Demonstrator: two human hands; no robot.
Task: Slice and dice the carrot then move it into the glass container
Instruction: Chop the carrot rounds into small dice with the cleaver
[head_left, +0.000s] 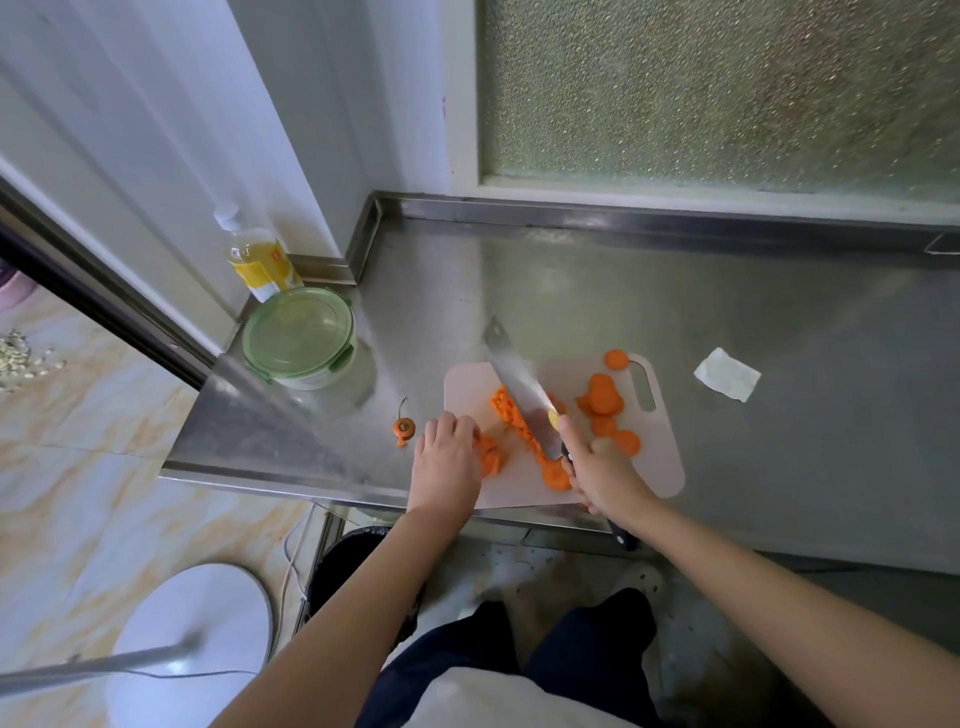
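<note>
A pale pink cutting board (660, 457) lies on the steel counter. Diced carrot (508, 410) is heaped along the knife blade (519, 387), and several round carrot slices (602, 395) lie on the board's right half. My right hand (602, 470) grips the knife handle, blade pointing away to the upper left. My left hand (449, 457) rests with curled fingers on a small pile of carrot pieces (491, 460) at the board's left edge. The glass container (301, 338) with a green lid on it stands at the counter's left.
A cut-off carrot top (403, 428) lies left of the board. An oil bottle (254, 254) stands behind the container. A folded white paper (727, 374) lies to the right. The counter's front edge runs just below my hands; a black bin (353, 561) sits underneath.
</note>
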